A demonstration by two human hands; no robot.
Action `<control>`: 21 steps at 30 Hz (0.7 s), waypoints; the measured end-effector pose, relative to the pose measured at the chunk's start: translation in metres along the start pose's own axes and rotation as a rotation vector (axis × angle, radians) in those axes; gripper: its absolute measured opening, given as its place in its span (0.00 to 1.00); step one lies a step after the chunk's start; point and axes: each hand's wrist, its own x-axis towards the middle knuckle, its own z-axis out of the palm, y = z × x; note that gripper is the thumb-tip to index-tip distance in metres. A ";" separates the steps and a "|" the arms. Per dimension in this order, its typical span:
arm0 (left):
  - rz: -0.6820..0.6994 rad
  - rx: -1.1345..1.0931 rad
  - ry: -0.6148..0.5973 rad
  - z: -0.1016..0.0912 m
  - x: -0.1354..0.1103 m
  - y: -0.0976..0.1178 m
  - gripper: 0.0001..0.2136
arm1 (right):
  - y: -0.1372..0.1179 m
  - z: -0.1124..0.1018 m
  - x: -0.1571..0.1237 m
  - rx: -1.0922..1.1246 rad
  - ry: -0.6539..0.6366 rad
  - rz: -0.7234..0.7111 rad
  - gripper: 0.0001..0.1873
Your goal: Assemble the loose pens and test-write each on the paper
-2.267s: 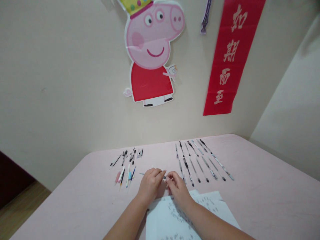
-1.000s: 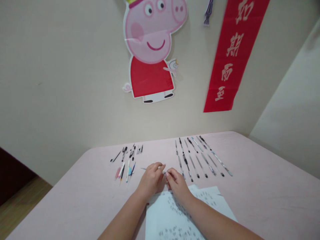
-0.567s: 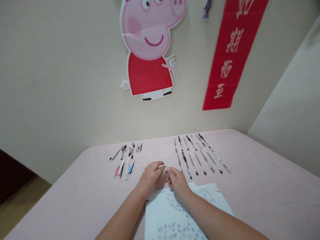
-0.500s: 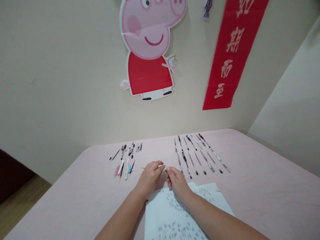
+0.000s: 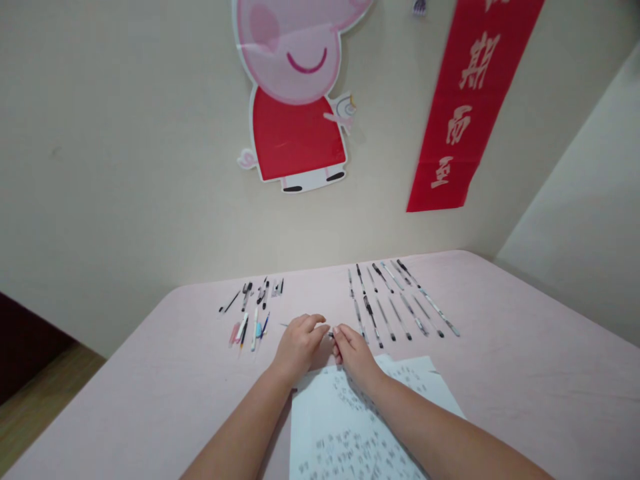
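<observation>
My left hand (image 5: 298, 344) and my right hand (image 5: 353, 350) meet at the middle of the pink table (image 5: 525, 373), fingers pinched together on one thin pen (image 5: 331, 333) held between them. Only a short dark bit of the pen shows between the fingertips, and a thin tip pokes out left of my left hand. Both forearms lie over a sheet of white paper (image 5: 350, 427) covered in handwriting.
A row of several assembled pens (image 5: 395, 303) lies at the back right. A cluster of pen parts and coloured pieces (image 5: 253, 310) lies at the back left. A cartoon pig cutout (image 5: 297, 100) and a red banner (image 5: 467, 100) hang on the wall behind.
My hands stay pinched together on the pen in nearly the same place. The camera has tilted downward, so the wall decorations sit higher in the picture.
</observation>
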 end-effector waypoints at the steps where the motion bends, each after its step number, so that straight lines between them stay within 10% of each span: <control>1: -0.008 -0.004 0.002 0.000 0.000 0.000 0.11 | -0.001 0.000 0.000 0.013 0.000 -0.003 0.22; 21: -0.044 -0.031 0.029 -0.003 0.003 0.002 0.11 | -0.002 0.000 -0.002 0.095 -0.025 -0.012 0.19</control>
